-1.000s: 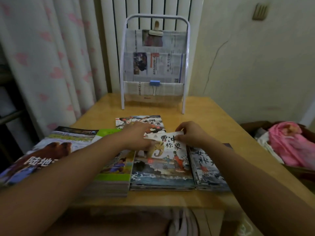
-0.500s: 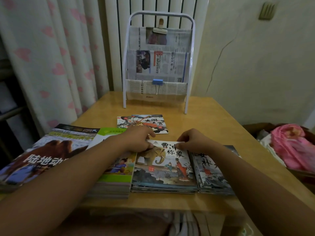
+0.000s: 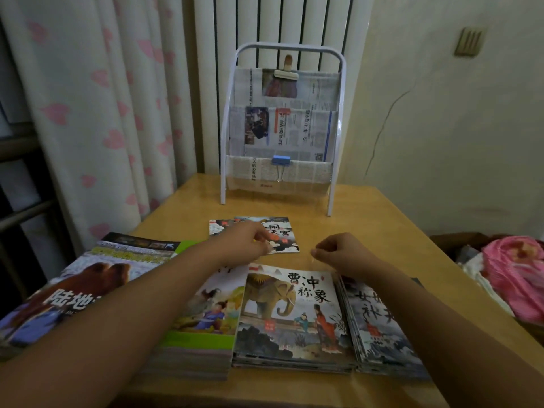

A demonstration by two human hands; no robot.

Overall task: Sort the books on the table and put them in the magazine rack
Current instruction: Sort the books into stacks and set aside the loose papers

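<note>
Head view shows both your hands have lifted off the elephant-cover picture book [image 3: 294,313] atop the middle stack: your left hand [image 3: 244,241], fingers curled, now reaches over the small cloud-pattern booklet [image 3: 279,234] lying alone; whether it grips it, you cannot tell. Your right hand [image 3: 341,254] hovers loosely curled, holding nothing. The white tube-frame magazine rack [image 3: 282,128] stands beyond, so sorting seems unfinished.
</note>
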